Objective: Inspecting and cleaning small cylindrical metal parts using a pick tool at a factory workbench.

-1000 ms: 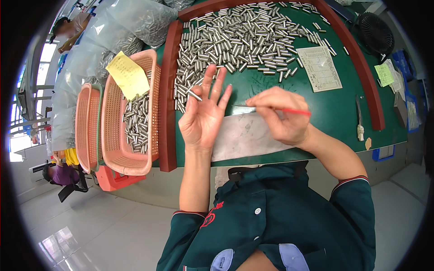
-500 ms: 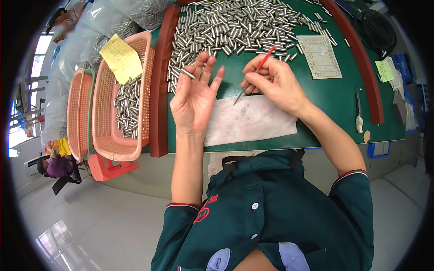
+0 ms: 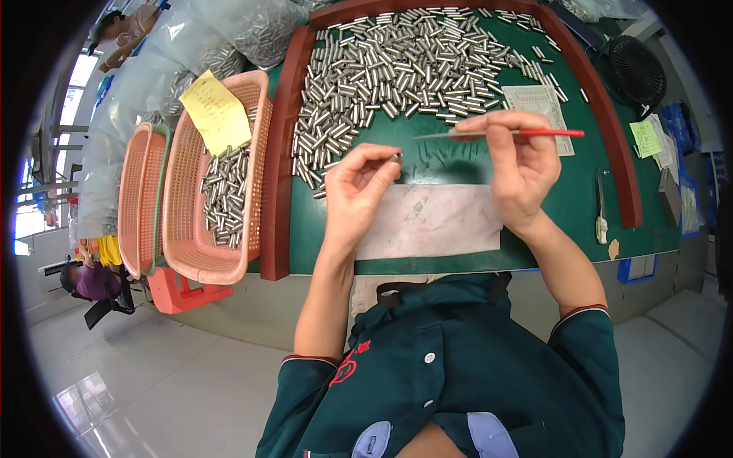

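Observation:
My left hand (image 3: pixel 353 191) pinches a small metal cylinder (image 3: pixel 398 156) between thumb and forefinger; only its end shows. To the right, my right hand (image 3: pixel 525 172) is closed around a slim pointed tool with a red handle (image 3: pixel 563 133), held nearly level. Its thin grey tip points left toward the cylinder and stays apart from it. Beneath and between the hands lies a stained whitish cloth (image 3: pixel 435 229) on the green tabletop (image 3: pixel 588 198). Beyond them spreads a large heap of similar shiny cylinders (image 3: pixel 405 72).
Red-brown rails (image 3: pixel 281 175) border the work area. On the left, a pink basket (image 3: pixel 179 221) contains more cylinders and a yellow note (image 3: pixel 215 113). A printed sheet (image 3: pixel 563 114), a white-handled tool (image 3: pixel 601 206) and a black fan (image 3: pixel 635 69) are on the right.
My left hand has turned over and moved right, with the cylinder now pointing toward the tool. My right hand has moved right, swinging the tool from steeply slanted to nearly level.

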Demonstrator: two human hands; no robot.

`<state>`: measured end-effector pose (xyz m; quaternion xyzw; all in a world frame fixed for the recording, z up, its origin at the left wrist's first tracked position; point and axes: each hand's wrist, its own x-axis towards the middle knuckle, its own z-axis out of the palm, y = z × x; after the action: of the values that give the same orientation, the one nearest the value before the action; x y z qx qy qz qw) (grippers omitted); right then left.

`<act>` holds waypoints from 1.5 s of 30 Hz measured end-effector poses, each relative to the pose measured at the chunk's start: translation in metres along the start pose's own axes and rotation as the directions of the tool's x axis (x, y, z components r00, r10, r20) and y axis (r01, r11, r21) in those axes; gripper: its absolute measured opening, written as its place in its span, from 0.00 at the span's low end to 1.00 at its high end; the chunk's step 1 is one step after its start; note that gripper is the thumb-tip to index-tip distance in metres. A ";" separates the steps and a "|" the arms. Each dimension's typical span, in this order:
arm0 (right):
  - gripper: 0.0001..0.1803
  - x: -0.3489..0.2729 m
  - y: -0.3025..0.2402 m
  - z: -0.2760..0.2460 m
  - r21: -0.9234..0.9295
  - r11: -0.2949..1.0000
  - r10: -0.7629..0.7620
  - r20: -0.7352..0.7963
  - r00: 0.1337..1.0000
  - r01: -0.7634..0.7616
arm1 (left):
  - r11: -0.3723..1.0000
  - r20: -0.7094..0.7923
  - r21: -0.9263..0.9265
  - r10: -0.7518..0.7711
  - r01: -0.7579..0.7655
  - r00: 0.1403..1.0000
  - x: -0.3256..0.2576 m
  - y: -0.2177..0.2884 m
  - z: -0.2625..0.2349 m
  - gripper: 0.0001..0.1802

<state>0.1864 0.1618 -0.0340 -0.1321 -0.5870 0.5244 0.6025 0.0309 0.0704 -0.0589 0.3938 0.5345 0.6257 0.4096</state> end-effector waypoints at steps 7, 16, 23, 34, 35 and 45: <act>0.09 -0.004 0.006 -0.001 -0.245 0.921 -0.246 0.238 0.940 0.303 | 1.000 0.023 -0.021 -0.016 0.016 1.000 0.000 0.000 0.001 0.08; 0.09 -0.002 0.011 0.001 -0.297 0.842 -0.348 0.340 0.874 0.450 | 0.956 -0.011 0.237 0.183 -0.175 0.983 0.002 -0.004 0.004 0.08; 0.10 -0.003 0.012 0.001 -0.322 0.828 -0.339 0.365 0.867 0.459 | 0.914 -0.018 0.348 0.229 -0.209 0.973 0.002 -0.003 0.006 0.08; 0.10 -0.003 0.014 0.005 -0.326 0.823 -0.335 0.381 0.862 0.465 | 0.821 0.016 0.496 0.317 -0.282 0.948 0.001 -0.002 0.006 0.08; 0.10 -0.003 0.013 0.006 -0.326 0.824 -0.335 0.381 0.862 0.464 | 0.821 0.015 0.496 0.316 -0.281 0.949 0.000 -0.002 0.007 0.08; 0.10 -0.004 0.011 0.004 -0.391 0.775 -0.254 0.526 0.812 0.496 | 0.634 0.034 0.664 0.503 -0.396 0.864 0.001 -0.003 0.010 0.08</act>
<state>0.1785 0.1612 -0.0431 -0.0405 -0.8403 0.2300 0.4893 0.0403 0.0747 -0.0608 0.5819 0.6322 0.5104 0.0349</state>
